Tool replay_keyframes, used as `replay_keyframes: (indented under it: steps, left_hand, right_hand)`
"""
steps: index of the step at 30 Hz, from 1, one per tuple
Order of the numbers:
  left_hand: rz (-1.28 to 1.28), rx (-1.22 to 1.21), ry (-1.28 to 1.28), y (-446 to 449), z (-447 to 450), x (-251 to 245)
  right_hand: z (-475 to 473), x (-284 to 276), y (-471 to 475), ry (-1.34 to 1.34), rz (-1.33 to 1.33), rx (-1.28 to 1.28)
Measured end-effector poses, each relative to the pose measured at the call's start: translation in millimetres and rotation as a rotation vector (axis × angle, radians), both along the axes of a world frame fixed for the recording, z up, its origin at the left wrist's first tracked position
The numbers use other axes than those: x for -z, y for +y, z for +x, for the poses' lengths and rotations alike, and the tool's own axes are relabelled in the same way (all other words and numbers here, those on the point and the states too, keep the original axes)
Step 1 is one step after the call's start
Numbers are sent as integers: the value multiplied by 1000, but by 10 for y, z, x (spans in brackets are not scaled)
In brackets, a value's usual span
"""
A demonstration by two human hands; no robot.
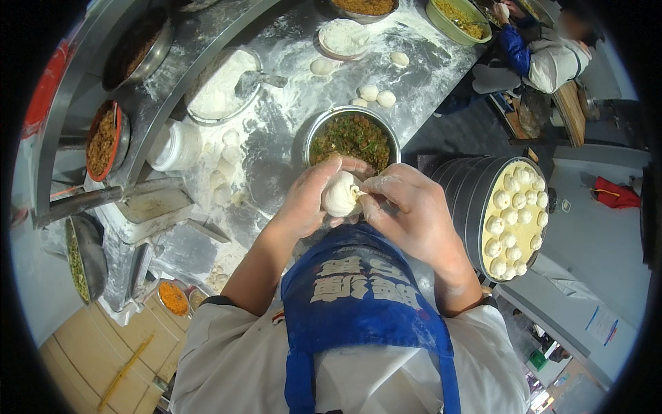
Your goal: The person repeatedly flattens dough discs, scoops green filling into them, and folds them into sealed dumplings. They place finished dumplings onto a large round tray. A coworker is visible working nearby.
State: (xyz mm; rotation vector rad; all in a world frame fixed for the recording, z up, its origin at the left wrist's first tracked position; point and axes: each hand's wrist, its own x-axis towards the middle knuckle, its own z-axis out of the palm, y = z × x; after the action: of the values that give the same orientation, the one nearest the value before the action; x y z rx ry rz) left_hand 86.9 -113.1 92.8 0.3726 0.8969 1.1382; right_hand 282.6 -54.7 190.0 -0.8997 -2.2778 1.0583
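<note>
My left hand (309, 194) cups a round bun of pleated white dough (341, 194), thumb and fingers around its side. The fingertips of my right hand (406, 204) pinch the gathered dough at its opening. Both hands are dusted with flour. Just beyond them, a steel bowl of chopped green and brown filling (308, 135) rests on the floury metal table (269, 150). Several pale dough pieces (386, 99) lie behind the bowl. To the right stands a stack of round steamers (465, 220), its top tier holding several small filled buns (509, 216) on a pale liner.
A flour basin (220, 88) with a metal scoop (258, 83) and a white plastic tub (176, 145) stand left. A small flour bowl (344, 39) and a green basin (457, 23) are farther back. A co-worker (548, 57) is at the upper right. Filling bowls (124, 139) line the left shelf.
</note>
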Motion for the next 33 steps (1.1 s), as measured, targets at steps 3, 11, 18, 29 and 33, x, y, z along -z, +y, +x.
replay_keyframes:
  steps: [3, 11, 18, 29, 33]
  left_hand:
    - [-1, 171, -42, 12, -62, 1]
    - [-305, 198, -128, -59, 76, 323]
    - [-375, 452, -253, -133, 95, 502]
    - [-182, 134, -417, -489, 12, 1307]
    - [-257, -146, -392, -708, -172, 1552]
  right_hand:
    - [-5, 2, 9, -15, -21, 22]
    - [55, 252, 8, -96, 147, -144]
    - [41, 353, -52, -113, 234, -325]
    - [29, 1242, 268, 109, -533, -235]
    - [-335, 2187, 541, -145, -470, 274]
